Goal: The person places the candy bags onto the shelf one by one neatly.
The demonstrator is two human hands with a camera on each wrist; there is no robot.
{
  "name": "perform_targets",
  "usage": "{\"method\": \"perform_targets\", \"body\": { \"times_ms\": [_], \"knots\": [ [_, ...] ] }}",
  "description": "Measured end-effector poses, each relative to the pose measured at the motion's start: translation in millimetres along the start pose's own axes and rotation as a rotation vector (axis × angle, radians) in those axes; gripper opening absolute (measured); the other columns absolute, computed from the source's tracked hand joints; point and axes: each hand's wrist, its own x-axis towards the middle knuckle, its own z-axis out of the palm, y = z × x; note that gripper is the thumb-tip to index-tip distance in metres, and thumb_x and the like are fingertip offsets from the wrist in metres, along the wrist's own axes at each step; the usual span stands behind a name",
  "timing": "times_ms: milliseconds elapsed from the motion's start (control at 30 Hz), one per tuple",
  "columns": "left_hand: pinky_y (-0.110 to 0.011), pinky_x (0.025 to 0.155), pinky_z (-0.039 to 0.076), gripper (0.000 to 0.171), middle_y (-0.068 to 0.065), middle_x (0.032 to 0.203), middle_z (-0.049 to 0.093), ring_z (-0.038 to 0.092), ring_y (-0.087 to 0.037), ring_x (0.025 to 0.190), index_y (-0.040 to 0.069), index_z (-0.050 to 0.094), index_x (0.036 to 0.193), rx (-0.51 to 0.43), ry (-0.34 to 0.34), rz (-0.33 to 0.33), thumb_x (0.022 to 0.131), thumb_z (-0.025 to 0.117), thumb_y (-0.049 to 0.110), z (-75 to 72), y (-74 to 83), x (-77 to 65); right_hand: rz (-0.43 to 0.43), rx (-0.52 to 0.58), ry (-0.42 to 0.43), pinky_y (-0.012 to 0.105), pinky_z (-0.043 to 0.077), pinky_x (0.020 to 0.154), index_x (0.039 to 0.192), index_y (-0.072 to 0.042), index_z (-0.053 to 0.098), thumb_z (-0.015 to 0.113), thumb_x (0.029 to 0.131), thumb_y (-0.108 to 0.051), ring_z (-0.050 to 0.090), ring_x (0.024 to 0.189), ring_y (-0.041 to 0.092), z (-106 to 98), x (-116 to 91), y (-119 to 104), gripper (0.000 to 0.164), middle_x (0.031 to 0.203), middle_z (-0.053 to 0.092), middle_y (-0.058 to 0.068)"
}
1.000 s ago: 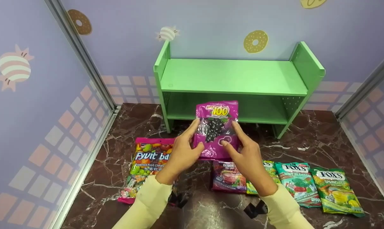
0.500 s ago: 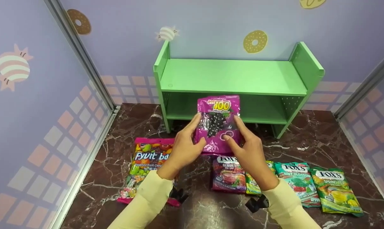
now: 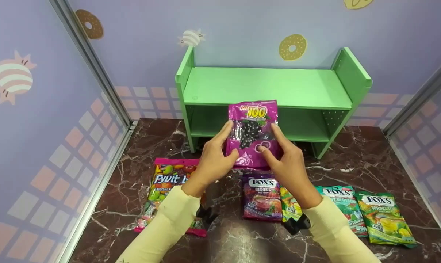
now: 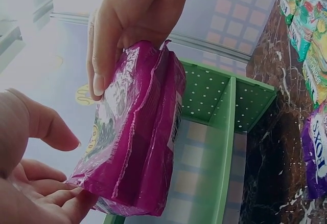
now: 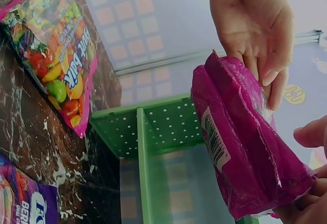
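Observation:
A purple candy bag (image 3: 252, 133), marked "Lot 100" with dark berries, is held up before the green shelf. My left hand (image 3: 217, 157) grips its left side, thumb near the front face and fingers at the side edge. On the opposite side my right hand (image 3: 288, 164) grips it, thumb on the printed front. The left wrist view shows the bag's bottom seam, with the left hand (image 4: 41, 178) at one end and the right hand (image 4: 138, 19) at the other. A barcode on the bag's back shows in the right wrist view.
The two-tier green shelf (image 3: 268, 86) stands against the back wall. On the marble-patterned surface, a Fruit balls bag (image 3: 169, 182) lies left. A purple Fox's Berries bag (image 3: 262, 199), a teal Fox's bag (image 3: 339, 193) and a yellow-green Fox's bag (image 3: 384, 219) lie right.
Both hands have raised the purple candy bag upward and slightly right in the head view; its top now overlaps the upper shelf's front edge. More of the Fox's Berries bag shows below.

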Motion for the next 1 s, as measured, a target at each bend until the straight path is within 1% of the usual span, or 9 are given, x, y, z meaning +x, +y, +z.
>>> {"method": "perform_targets", "body": {
  "times_ms": [100,300,433,533,767,867,1000],
  "knots": [
    [-0.034,0.12,0.026,0.074,-0.007,0.158,0.03,0.03,-0.019,0.145,0.007,0.033,0.15,0.002,-0.002,0.001,0.082,0.061,0.005,-0.2,1.4,4.4,-0.001,-0.007,-0.001,0.035,0.058,0.083,0.151,-0.019,0.034,0.066,0.092,-0.028,0.067,0.106,0.02,-1,3,1,0.069,0.146,0.05,0.009],
    [-0.032,0.121,0.023,0.074,-0.004,0.159,0.028,0.028,-0.017,0.146,0.009,0.032,0.151,-0.001,-0.02,-0.023,0.083,0.061,0.006,-0.2,4.3,11.6,-0.01,-0.009,0.009,0.033,0.059,0.082,0.151,-0.02,0.035,0.065,0.093,-0.028,0.067,0.104,0.018,-4,8,3,0.066,0.147,0.048,0.007],
    [-0.033,0.121,0.024,0.075,-0.004,0.159,0.028,0.028,-0.018,0.146,0.009,0.031,0.151,0.01,-0.024,-0.03,0.083,0.062,0.006,0.0,5.1,15.7,0.001,0.001,0.002,0.032,0.058,0.085,0.151,-0.022,0.034,0.065,0.092,-0.03,0.066,0.106,0.018,-5,12,4,0.067,0.149,0.047,0.007],
    [-0.033,0.121,0.023,0.075,-0.004,0.159,0.028,0.028,-0.018,0.146,0.009,0.031,0.151,0.019,-0.027,-0.031,0.083,0.062,0.007,0.1,5.3,18.9,0.019,0.009,-0.015,0.033,0.057,0.088,0.152,-0.024,0.033,0.066,0.092,-0.032,0.065,0.11,0.019,-7,14,4,0.069,0.151,0.045,0.005],
    [-0.033,0.121,0.023,0.074,-0.004,0.159,0.027,0.028,-0.018,0.147,0.01,0.03,0.152,0.039,-0.036,-0.041,0.084,0.062,0.007,0.2,6.7,25.8,0.013,-0.003,-0.015,0.035,0.053,0.094,0.152,-0.02,0.034,0.066,0.092,-0.028,0.061,0.119,0.021,-9,20,3,0.068,0.152,0.043,0.005],
    [-0.032,0.121,0.024,0.075,-0.005,0.159,0.028,0.029,-0.019,0.146,0.009,0.031,0.151,0.056,-0.035,-0.037,0.084,0.062,0.008,-0.2,7.5,28.1,0.019,-0.019,-0.013,0.035,0.053,0.094,0.152,-0.02,0.034,0.066,0.092,-0.028,0.061,0.119,0.022,-10,22,3,0.068,0.151,0.044,0.006],
    [-0.031,0.12,0.025,0.075,-0.006,0.159,0.028,0.03,-0.019,0.146,0.008,0.031,0.151,0.06,-0.033,-0.019,0.083,0.061,0.007,-1.4,9.0,30.6,0.018,-0.028,0.0,0.036,0.056,0.091,0.151,-0.021,0.036,0.067,0.092,-0.028,0.064,0.114,0.021,-11,26,3,0.067,0.148,0.048,0.007]
  ]
}}
